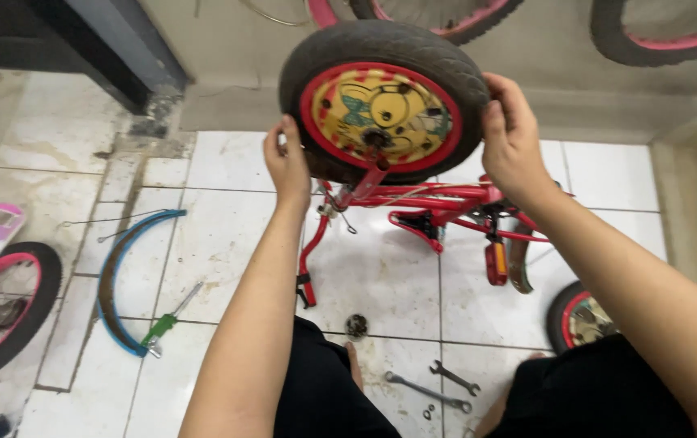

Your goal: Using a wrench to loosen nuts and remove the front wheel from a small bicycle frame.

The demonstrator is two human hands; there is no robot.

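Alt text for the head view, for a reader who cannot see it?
Both hands, left hand and right hand, grip the black tyre of a small red-rimmed bicycle wheel on an upturned red bicycle frame; two steel spanners lie on the white tiled floor.

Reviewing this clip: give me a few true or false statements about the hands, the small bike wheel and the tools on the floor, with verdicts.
1. Both hands grip the tyre of the small wheel, the left hand on one side and the right hand on the other. True.
2. The wheel's centre disc is plain blue. False: it is yellow with a drawing on it, inside a red rim.
3. Two wrenches lie on the tiled floor between the person's knees. True.
4. The bike frame below the wheel is green. False: it is red.
5. A screwdriver with a green handle lies beside a curved blue-edged mudguard. True.
6. The right hand holds a wrench. False: it holds only the tyre.
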